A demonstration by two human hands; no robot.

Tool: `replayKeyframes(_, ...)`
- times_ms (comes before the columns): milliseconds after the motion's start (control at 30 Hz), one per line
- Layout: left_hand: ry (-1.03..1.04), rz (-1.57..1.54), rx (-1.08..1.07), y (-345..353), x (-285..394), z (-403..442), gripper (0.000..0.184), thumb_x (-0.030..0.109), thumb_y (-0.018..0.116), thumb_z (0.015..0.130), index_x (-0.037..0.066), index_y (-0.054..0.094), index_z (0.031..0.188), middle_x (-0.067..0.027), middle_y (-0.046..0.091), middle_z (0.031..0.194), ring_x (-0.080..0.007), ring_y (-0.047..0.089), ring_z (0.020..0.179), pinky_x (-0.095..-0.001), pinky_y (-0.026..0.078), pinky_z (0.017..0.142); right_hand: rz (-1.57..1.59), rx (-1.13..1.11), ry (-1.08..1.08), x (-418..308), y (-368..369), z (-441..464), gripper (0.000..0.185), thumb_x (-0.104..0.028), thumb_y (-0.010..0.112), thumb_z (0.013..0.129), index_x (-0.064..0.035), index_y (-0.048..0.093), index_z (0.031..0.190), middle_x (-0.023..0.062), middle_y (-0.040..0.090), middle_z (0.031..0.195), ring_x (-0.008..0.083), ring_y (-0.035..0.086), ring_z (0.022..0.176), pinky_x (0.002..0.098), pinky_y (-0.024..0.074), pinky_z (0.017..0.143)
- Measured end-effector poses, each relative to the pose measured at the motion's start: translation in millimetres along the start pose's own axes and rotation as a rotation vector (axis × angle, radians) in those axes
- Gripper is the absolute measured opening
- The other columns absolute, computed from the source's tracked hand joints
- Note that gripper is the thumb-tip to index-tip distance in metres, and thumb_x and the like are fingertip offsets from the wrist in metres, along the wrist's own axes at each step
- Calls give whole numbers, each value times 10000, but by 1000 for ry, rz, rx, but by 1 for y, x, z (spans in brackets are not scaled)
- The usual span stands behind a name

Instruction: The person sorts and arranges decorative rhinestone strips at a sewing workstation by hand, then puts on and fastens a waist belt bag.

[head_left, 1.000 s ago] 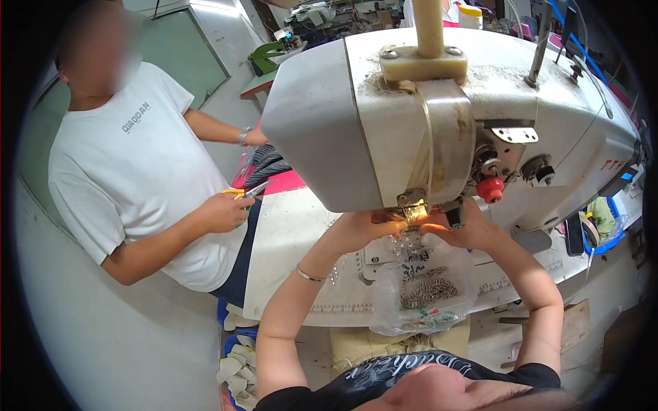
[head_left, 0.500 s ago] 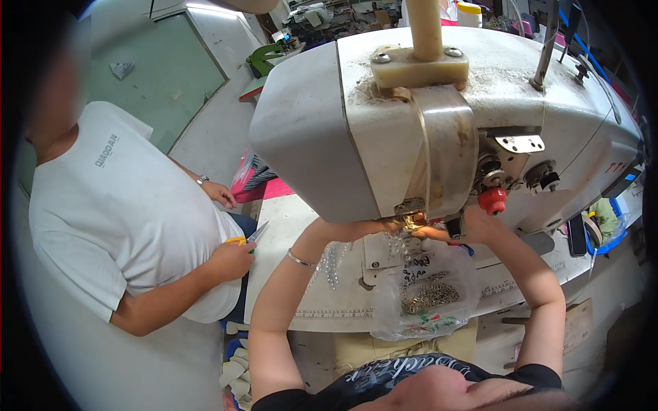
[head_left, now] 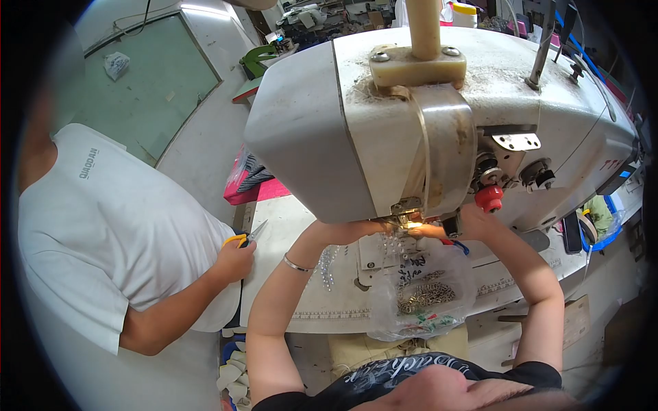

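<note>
The white sewing machine stands before me, its lit needle area low at the front. From the left my left hand reaches under the machine head, fingers closed together beside the needle and fingertips partly hidden. Strands of clear beads, like a bead fringe, hang beneath this hand, and more beads hang just below the needle. My right hand comes in from the other side, a finger pointing at the presser foot; what its fingers press on is hidden.
A clear plastic container holding metal chain stands at the table's front edge. At left, another person holds yellow-handled scissors. A phone and a blue basket are at right. Pink material lies behind.
My view has shifted slightly. The other person has leaned left and their watch-wearing hand is out of sight. Both my hands stay at the needle.
</note>
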State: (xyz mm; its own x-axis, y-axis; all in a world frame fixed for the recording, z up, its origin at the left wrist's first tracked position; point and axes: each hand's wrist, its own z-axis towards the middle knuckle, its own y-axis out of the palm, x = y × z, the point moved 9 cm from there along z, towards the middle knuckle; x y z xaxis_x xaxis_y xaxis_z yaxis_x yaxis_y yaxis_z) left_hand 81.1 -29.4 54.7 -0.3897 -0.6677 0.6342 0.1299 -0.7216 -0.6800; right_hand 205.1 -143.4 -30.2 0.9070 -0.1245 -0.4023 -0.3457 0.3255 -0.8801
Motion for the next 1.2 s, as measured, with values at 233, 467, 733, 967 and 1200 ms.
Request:
replayKeyframes(233,-19,-63,16,-5,3,0,206,108,721,809,35,678,997,-55,684,884,-155,623,816,-298,507,721,-60,-61,15,-1,0,1,462,-512,635,791,-64,621,901,129,635,789,310,644,696,392,523,587)
replayKeyframes(467,23,-181,42,-7,0,3,296,66,747,779,26,656,1058,-60,676,966,-152,621,879,-300,527,739,-29,-199,172,-7,-14,-2,564,-593,611,788,-78,601,1018,148,654,889,334,649,781,403,528,667)
replayKeyframes(733,-26,-43,65,-12,1,-1,478,114,811,714,57,628,1152,-56,658,1129,-170,613,1019,-299,511,848,99,-144,87,15,13,12,548,-589,650,762,-100,605,1007,141,653,882,328,643,755,397,517,663)
replayKeyframes(967,-46,-204,46,-7,1,-3,266,92,742,790,23,664,1035,-64,680,934,-152,623,834,-291,519,724,156,-57,18,11,6,4,519,-565,692,742,-110,611,978,138,647,848,326,632,716,394,507,647)
replayKeyframes(1200,-34,-62,22,-4,5,-2,304,101,761,766,21,662,1042,-63,684,931,-157,621,836,-293,504,726,31,98,-198,-3,-3,-2,443,-472,685,770,-72,613,947,140,612,726,339,624,637,404,506,540)
